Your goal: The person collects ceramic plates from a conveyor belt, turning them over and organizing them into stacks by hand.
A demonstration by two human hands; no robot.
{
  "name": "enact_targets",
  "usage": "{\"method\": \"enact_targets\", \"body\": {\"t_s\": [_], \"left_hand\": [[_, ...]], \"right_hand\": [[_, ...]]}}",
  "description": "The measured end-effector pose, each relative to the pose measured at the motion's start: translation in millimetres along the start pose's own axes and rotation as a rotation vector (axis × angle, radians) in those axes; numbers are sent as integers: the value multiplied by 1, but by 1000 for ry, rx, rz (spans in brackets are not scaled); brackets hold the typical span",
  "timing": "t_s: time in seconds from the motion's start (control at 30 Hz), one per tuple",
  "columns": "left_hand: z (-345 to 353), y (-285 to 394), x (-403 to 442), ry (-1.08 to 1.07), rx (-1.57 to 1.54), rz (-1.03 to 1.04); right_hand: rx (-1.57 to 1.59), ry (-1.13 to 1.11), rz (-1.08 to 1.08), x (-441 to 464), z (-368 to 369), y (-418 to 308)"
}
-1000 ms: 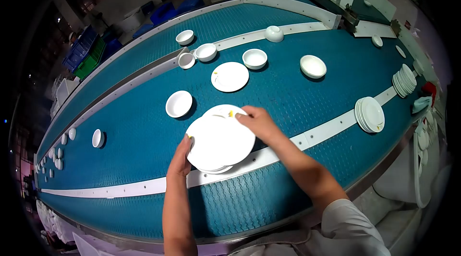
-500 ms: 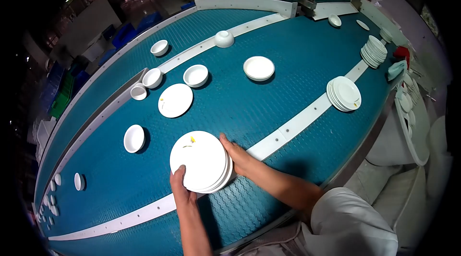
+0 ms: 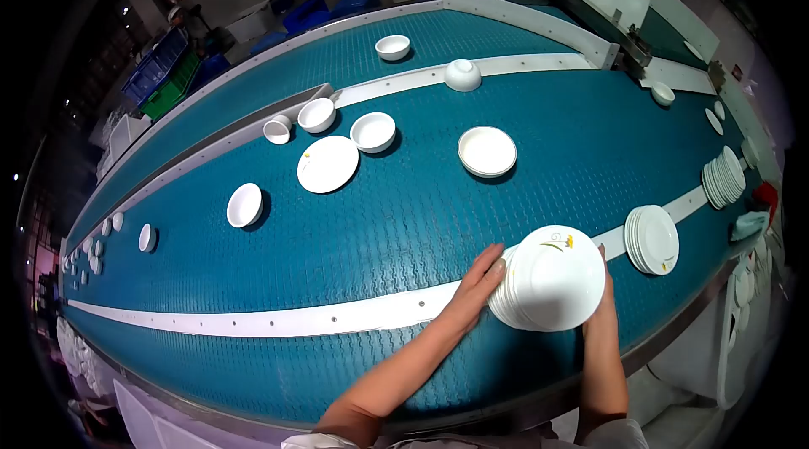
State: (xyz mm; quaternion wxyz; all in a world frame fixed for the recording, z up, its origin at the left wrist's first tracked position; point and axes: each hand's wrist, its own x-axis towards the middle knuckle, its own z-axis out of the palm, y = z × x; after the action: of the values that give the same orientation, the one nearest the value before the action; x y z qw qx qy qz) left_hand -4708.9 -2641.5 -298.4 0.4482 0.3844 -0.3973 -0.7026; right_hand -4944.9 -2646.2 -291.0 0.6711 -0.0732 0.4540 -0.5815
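A stack of white plates (image 3: 560, 285) is held between my two hands, tilted with its top face toward me. The top plate carries a yellow flower near its rim. My left hand (image 3: 479, 285) grips the stack's left edge, its thumb against the rims. At the right edge, my right hand (image 3: 600, 306) is wrapped round the plates, most of its fingers hidden behind them. Just to the right, another stack of plates (image 3: 653, 240) rests by the white divider strip (image 3: 371, 317), apart from the held one.
The blue-green conveyor belt (image 3: 337, 255) carries several bowls, including a white bowl (image 3: 487, 152), and a flat plate (image 3: 329, 164). A taller plate stack (image 3: 723, 178) stands at far right, near a red cloth (image 3: 765, 196). Blue and green crates (image 3: 164, 78) lie beyond the belt.
Both hands have carried the plates rightward along the divider strip, nearer the other stack. The held stack now looks thicker and more tilted. My view has turned, shifting the belt's contents.
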Motion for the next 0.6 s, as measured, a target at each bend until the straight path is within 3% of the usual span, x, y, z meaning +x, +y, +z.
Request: {"method": "enact_targets", "body": {"t_s": [0.07,0.17,0.27,0.3,0.37,0.4,0.43,0.57,0.6], "left_hand": [[-49,4,29,267,751,267],[-143,38,77,849,1459,489],[-246,79,105,1075,1909,375],[-277,82,108,1037,1874,233],[-297,86,98,963,2017,392],[-292,90,91,879,2028,261],[-296,84,82,845,2090,256],[-219,63,-10,421,2099,566],[-198,51,-37,304,2075,589]], "right_hand": [[48,-1,11,13,-12,0],[74,-32,0,11,-3,-2],[106,-40,26,15,3,-3],[124,-35,34,17,5,-4],[87,-27,-2,20,4,-1],[52,26,-32,20,3,-3],[26,97,-74,15,-2,-2],[-283,268,-389,-17,-64,19],[-211,213,-472,-37,-65,22]]}}
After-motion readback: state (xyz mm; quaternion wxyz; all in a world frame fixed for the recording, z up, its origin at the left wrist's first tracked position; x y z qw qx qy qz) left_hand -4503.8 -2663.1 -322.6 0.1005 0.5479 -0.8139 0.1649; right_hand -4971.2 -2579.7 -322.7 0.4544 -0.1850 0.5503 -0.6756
